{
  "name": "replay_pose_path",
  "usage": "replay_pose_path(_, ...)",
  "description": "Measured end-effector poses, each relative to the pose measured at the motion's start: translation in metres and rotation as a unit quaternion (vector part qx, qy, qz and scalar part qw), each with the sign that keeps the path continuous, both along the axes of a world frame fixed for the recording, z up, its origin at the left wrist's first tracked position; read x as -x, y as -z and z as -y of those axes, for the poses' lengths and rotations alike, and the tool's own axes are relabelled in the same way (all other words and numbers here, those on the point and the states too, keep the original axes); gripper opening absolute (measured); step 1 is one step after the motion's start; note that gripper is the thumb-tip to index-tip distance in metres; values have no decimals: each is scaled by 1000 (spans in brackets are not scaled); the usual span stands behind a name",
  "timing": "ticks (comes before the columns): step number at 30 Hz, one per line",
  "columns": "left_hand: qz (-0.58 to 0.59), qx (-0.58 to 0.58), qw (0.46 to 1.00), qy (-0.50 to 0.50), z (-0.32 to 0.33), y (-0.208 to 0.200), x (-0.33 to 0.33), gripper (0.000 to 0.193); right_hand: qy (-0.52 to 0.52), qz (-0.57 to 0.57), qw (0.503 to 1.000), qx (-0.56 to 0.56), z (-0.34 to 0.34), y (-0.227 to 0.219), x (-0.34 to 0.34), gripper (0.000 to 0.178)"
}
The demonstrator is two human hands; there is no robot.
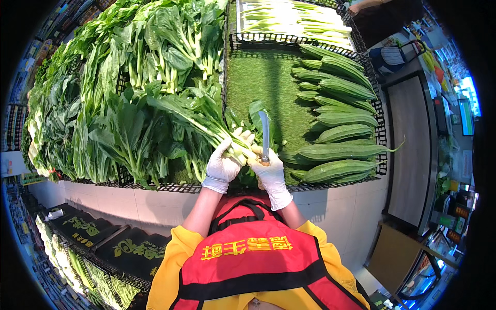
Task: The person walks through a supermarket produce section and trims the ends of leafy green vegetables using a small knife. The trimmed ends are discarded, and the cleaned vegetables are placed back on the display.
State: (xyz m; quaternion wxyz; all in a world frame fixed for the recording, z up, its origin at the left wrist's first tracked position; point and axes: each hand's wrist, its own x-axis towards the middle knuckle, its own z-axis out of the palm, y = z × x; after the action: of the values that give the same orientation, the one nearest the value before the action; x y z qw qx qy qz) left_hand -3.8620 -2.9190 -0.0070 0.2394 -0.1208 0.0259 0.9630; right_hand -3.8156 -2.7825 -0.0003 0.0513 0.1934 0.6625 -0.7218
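Observation:
My left hand (pixel 223 166), in a thin white glove, is closed round the stems of a bunch of leafy greens (pixel 202 123). Its leaves point to the far left and its stem ends toward my right hand. A small knife with a curved blade (pixel 265 133) stands blade up in my gloved right hand (pixel 272 178), which is closed on its handle. Both hands are close together over the near edge of the display. Loose leaf pieces (pixel 256 111) lie on the green turf mat (pixel 252 77) just beyond them.
Heaped leafy greens (pixel 129 124) fill the left side of the display. Ridged gourds (pixel 343 120) lie stacked at the right, inside a black lattice rim (pixel 382 124). Pale long-stemmed vegetables (pixel 294 20) sit in a far tray. Another person's arm (pixel 366 5) shows at the far right.

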Motion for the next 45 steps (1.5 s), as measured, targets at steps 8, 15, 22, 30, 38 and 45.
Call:
replay_pose_path(8, -88, 244, 957, -132, -33, -13, 1, 43, 17, -174, 939, -297, -8, -13, -34, 18)
replay_pose_path(15, -28, 219, 964, -145, -45, -16, 0, 33, -26, -66, 944, -322, 8, 25, -24, 19)
replay_pose_path(22, 32, 229, 958, -166, -41, 6, -1, 31, -30, -49, 938, -341, 17, 35, -17, 19)
replay_pose_path(30, 54, 195, 964, -171, -45, 0, -7, 37, -39, -81, 981, -169, 22, 76, 4, 21)
replay_pose_path(38, 39, 157, 969, -186, -26, -9, 12, 35, 1, 80, 994, -76, 2, 53, -26, 10)
replay_pose_path(45, 17, 213, 963, -166, -32, -16, 19, 19, -23, 89, 994, 57, -5, 32, -10, 27)
